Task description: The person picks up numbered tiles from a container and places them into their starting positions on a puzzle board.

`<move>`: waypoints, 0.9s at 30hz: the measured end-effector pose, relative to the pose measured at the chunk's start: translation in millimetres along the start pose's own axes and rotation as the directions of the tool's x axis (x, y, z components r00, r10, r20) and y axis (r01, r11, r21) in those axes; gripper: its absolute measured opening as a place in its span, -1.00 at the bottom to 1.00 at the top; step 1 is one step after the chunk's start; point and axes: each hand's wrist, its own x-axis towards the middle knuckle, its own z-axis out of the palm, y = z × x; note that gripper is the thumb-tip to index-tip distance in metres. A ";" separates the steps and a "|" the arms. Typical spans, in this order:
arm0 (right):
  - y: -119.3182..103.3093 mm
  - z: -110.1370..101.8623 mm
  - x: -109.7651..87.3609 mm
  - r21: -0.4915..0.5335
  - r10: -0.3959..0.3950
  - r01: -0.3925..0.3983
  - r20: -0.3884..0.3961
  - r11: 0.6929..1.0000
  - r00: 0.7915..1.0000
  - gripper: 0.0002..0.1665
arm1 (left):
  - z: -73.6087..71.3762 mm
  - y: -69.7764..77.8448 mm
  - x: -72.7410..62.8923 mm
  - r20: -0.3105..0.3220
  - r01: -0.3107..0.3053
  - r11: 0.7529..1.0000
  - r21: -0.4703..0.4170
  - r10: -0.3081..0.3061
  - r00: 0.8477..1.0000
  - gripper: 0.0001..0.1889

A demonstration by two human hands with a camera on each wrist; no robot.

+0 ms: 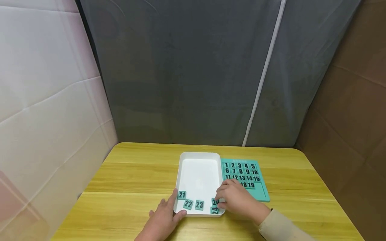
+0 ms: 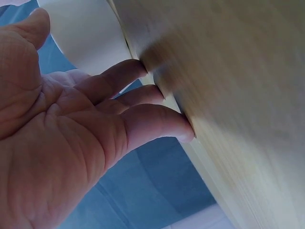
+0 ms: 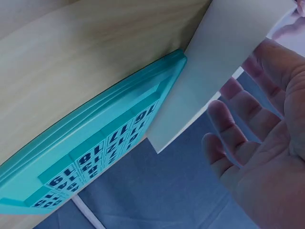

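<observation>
A white tray (image 1: 199, 174) lies on the table, holding number tiles 21 (image 1: 182, 195), 22 (image 1: 188, 204), 23 (image 1: 199, 205), 24 (image 1: 214, 211) and 20 (image 1: 214, 202). At its near left corner my left hand (image 1: 163, 217) rests with thumb and index finger spread along the rim; in the left wrist view, other fingers (image 2: 159, 119) touch the tabletop. My right hand (image 1: 236, 199) reaches over the tray's right wall and pinches the 20 tile between thumb and index finger. That tile is partly covered, and the right wrist view does not show it.
Right of the tray lies a teal number board (image 1: 261, 194), its rows of tiles running from 1 to 19, some hidden behind my right hand. The wooden table (image 1: 138, 177) extends to both sides. A grey curtain (image 1: 187, 73) hangs behind it.
</observation>
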 end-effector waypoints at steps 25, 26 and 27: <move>-13.1 15.7 19.6 -0.051 0.064 -0.060 0.063 0.997 0.996 -0.94 | 0.1 1.2 0.0 0.001 0.006 1.000 0.003 -0.006 1.000 -0.06; -13.3 16.2 20.2 -0.050 0.067 -0.064 0.060 0.997 0.996 -0.92 | 0.3 1.0 0.1 0.000 0.004 1.000 0.004 -0.004 1.000 -0.06; -13.4 16.7 20.9 -0.049 0.072 -0.069 0.060 0.996 0.996 -0.90 | 0.3 0.9 0.1 -0.001 0.002 1.000 0.005 -0.002 1.000 -0.06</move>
